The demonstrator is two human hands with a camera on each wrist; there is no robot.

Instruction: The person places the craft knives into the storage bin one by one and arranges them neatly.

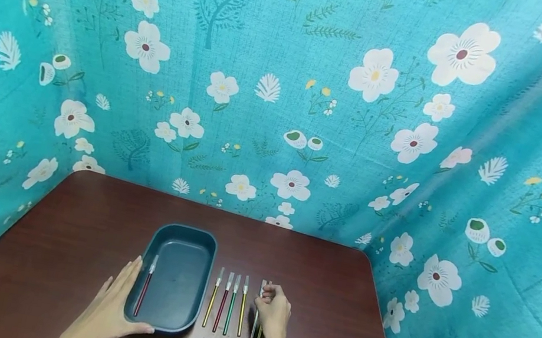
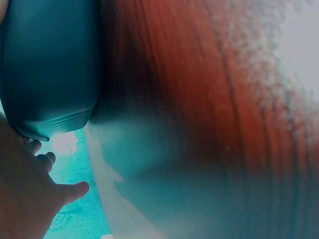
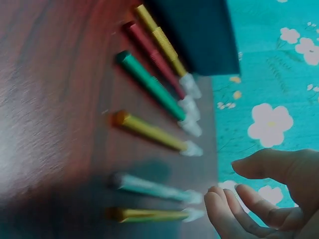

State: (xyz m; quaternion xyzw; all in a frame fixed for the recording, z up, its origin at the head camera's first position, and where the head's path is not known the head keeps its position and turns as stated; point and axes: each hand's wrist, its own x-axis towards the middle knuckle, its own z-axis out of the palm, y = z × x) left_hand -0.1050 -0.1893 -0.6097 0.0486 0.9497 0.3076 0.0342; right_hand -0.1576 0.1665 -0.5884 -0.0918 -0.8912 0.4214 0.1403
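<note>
My left hand [image 1: 110, 306] rests against the near-left side of a dark blue tray [image 1: 182, 283], fingers extended along the rim and thumb at its front edge. Inside the tray, toward the left wall, lies a red craft knife [image 1: 143, 291] with a clear cap. My right hand [image 1: 273, 316] is over a silver craft knife [image 1: 254, 326] and a gold craft knife [image 3: 149, 215], which lie side by side on the table. In the right wrist view its thumb and curved fingers stand apart near the clear caps, nothing between them.
Between the tray and my right hand lies a row of capped craft knives: a gold one [image 1: 211, 305], a red one [image 1: 222, 307], a green one [image 1: 230, 311] and another gold one [image 1: 242, 311]. A floral curtain [image 1: 281, 105] hangs around the brown table [image 1: 325, 297].
</note>
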